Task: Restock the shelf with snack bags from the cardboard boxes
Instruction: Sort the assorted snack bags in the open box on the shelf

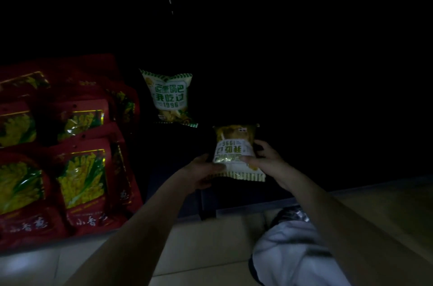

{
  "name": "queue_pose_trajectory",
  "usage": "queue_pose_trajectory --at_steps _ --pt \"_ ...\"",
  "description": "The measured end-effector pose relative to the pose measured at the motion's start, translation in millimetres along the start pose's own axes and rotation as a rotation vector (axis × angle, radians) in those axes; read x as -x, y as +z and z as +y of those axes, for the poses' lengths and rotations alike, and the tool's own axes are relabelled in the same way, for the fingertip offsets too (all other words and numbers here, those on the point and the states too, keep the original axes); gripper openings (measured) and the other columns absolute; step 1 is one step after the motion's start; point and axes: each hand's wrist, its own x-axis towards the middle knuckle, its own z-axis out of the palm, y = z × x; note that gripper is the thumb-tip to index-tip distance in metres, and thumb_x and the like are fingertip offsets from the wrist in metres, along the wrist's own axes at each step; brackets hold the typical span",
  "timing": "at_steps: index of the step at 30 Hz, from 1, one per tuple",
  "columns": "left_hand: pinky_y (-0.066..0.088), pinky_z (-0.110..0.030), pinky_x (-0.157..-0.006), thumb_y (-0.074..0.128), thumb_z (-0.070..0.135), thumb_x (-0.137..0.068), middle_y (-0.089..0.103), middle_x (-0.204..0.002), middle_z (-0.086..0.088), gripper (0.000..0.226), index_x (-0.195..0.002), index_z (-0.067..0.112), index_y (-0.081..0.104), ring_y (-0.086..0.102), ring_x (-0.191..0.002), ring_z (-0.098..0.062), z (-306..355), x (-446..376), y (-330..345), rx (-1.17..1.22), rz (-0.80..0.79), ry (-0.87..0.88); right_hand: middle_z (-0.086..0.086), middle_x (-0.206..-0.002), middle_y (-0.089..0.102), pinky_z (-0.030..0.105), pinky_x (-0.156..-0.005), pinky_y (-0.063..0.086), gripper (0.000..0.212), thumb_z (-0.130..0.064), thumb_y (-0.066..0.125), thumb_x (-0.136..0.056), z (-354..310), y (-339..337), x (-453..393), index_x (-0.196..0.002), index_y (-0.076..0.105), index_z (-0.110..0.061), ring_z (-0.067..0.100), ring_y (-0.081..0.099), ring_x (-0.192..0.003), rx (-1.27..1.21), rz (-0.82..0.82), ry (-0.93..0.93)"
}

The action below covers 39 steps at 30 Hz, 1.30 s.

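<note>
Both hands, left hand [203, 174] and right hand [264, 159], clasp an upside-down green-and-white snack bag [235, 152]; shelving it likely needs righting first.

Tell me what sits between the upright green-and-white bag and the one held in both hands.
Nothing shows in the head view: only dark, bare shelf separates the standing bag from the held bag.

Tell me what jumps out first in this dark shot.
Both hands, left and right, hold a green-and-white snack bag upside down at centre. A matching bag stands upright behind it in the dark shelf. Red bags crowd the left side.
</note>
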Motion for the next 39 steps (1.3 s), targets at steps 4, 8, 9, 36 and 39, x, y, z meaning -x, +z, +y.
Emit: queue_pose_trajectory --at_steps 4,8,9,36,39 --pt "0.048 -0.033 -0.08 0.075 0.024 -0.077 0.065 -0.11 0.0 0.052 -0.122 0.031 0.051 0.059 -0.097 -0.016 -14.5 23.9 -36.7 -0.003 0.001 0.085 -0.001 -0.142 0.038 0.034 -0.099 0.043 0.068 -0.015 0.074 -0.078 -20.4 16.4 1.3 -0.132 0.038 -0.036 0.019 0.041 -0.127 0.032 -0.153 -0.082" --pt "0.046 -0.034 -0.092 0.079 0.018 -0.069 0.067 -0.1 -0.001 0.039 -0.1 0.017 0.056 0.061 -0.097 -0.014 -21.4 38.5 -64.3 0.016 0.031 0.191 -0.005 -0.136 0.042 0.04 -0.1 0.045 0.061 -0.004 0.075 -0.074 -44.3 22.0 4.6 -0.116 0.049 -0.041 0.016 0.045 -0.121 0.016 -0.317 -0.112" --pt "0.047 -0.032 -0.089 0.076 0.013 -0.074 0.067 -0.095 -0.003 0.03 -0.096 0.012 0.055 0.062 -0.094 -0.015 -21.9 39.7 -68.7 0.07 0.048 0.207 -0.004 -0.135 0.042 0.039 -0.102 0.044 0.061 -0.002 0.074 -0.074 -47.7 24.6 5.2 -0.116 0.05 -0.039 0.016 0.044 -0.122 0.027 -0.337 -0.12" --pt "0.052 -0.014 -0.065 0.058 -0.025 -0.074 0.049 -0.127 -0.013 0.086 -0.145 0.006 0.021 0.051 -0.115 -0.028 2.3 18.0 -115.7 -0.009 0.342 0.495 0.002 -0.155 0.019 0.03 -0.101 0.036 0.085 -0.001 0.055 -0.089 -99.5 114.8 -17.3 -0.15 0.002 -0.028 0.021 0.027 -0.139 -0.121 -0.241 -0.022" --pt "0.054 -0.016 -0.07 0.068 -0.006 -0.074 0.049 -0.129 -0.013 0.082 -0.144 0.009 0.028 0.054 -0.107 -0.019 2.8 22.9 -114.7 -0.113 0.391 0.565 0.005 -0.147 0.038 0.035 -0.1 0.043 0.088 -0.004 0.058 -0.088 -96.7 106.5 -12.6 -0.149 0.0 -0.03 0.023 0.048 -0.125 -0.218 -0.26 0.046"
